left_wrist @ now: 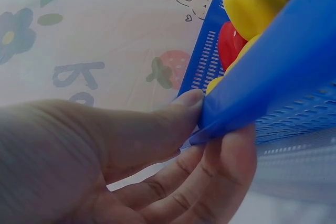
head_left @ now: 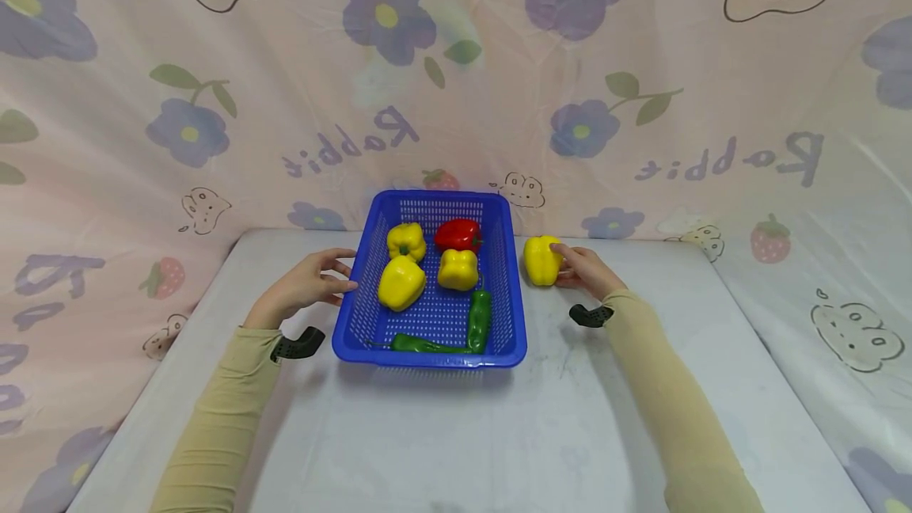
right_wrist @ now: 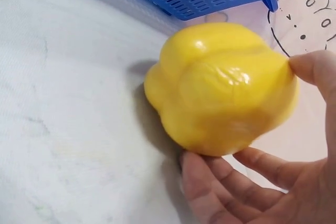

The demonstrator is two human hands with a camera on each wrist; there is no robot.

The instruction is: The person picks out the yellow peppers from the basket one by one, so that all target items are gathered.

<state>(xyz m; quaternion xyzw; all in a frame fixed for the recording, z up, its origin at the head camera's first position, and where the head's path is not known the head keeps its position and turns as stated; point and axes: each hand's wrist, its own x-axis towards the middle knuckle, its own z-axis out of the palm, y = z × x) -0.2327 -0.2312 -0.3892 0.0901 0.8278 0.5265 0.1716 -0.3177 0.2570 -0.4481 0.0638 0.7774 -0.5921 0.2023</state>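
Note:
A blue plastic basket [head_left: 430, 355] stands on the white table. My left hand [head_left: 305, 285] is at its left side; in the left wrist view thumb and fingers pinch the basket's rim [left_wrist: 231, 114]. Right of the basket, my right hand [head_left: 586, 269] holds a yellow bell pepper [head_left: 542, 260] between thumb and fingers. That yellow pepper [right_wrist: 226, 87] is close over the table in the right wrist view, its far side hidden. Inside the basket lie three yellow bell peppers [head_left: 401, 283], a red bell pepper [head_left: 458, 235] and two long green peppers [head_left: 480, 321].
Behind the table [head_left: 399, 450] hangs a pale pink curtain [head_left: 484, 101] printed with flowers and rabbits, continuing along both sides. A black curved mount [head_left: 299, 344] sits at the left wrist and another black mount [head_left: 590, 315] at the right.

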